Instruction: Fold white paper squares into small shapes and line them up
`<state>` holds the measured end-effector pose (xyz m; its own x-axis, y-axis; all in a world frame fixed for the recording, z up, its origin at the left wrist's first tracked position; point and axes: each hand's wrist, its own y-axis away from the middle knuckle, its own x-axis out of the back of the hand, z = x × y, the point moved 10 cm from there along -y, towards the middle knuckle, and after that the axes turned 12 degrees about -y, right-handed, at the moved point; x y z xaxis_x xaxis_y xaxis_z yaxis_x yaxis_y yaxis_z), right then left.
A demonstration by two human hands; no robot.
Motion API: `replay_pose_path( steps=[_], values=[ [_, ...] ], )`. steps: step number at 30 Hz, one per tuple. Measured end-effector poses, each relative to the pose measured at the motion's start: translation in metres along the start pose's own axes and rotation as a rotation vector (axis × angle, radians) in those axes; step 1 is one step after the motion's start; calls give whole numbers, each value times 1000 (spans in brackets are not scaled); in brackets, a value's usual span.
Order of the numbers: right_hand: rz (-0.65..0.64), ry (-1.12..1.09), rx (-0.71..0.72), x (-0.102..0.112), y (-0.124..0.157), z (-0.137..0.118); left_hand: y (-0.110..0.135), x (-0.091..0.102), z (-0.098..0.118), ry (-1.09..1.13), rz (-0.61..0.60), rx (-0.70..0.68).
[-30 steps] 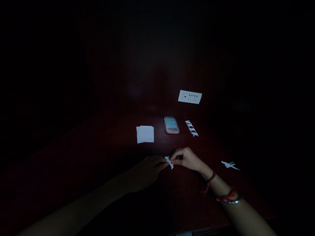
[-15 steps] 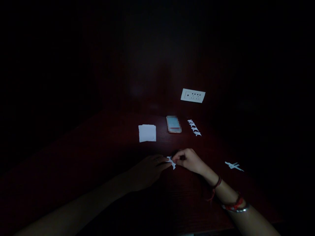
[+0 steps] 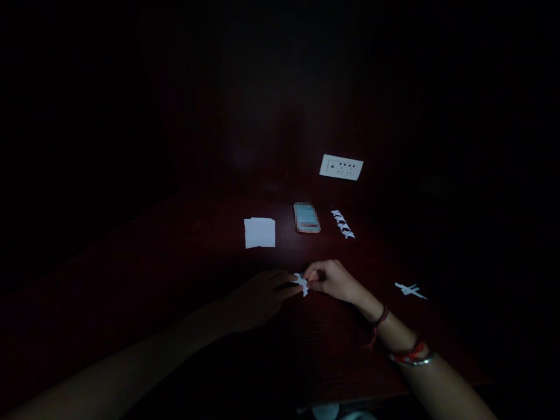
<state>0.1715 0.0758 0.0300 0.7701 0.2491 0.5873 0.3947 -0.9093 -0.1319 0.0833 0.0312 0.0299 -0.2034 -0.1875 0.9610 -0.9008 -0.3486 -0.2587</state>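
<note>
A small piece of white folded paper (image 3: pixel 301 283) lies on the dark red table, between my two hands. My left hand (image 3: pixel 262 296) rests low over the table with its fingers stretched out, the fingertips on the paper's left side. From the right, my right hand (image 3: pixel 336 281) pinches the paper's edge between thumb and fingers. Its fingertips partly cover that edge, so the exact fold is hard to see.
Beyond my hands lie a stack of white paper squares (image 3: pixel 259 233), a phone-like flat object (image 3: pixel 307 217) with a blurred face, and a row of folded paper pieces (image 3: pixel 343 224). Paper strips (image 3: pixel 410 290) lie to the right. A socket plate (image 3: pixel 341 167) is on the wall.
The view has shifted slightly, moving everything a little up and left. My right hand's fingers have shifted a little at the paper's edge; my left hand stays on the paper.
</note>
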Motion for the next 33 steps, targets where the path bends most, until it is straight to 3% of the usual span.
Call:
replay_pose_path(
  steps=[6,12,20,29,33],
  values=[
    [15,51,7,1,1,-6,0,-6,-2,-8,-19,1],
    [-107,190,150,-5,5,-29,-1,-4,-2,-20,-8,5],
    [-186,677,138,-21,18,-45,-1,-2,-5,12,36,28],
    [-252,593,234,-23,32,-43,-2,-6,-8,-9,38,2],
    [-256,585,240,-24,31,-42,-1,-11,-14,-49,68,53]
  ],
)
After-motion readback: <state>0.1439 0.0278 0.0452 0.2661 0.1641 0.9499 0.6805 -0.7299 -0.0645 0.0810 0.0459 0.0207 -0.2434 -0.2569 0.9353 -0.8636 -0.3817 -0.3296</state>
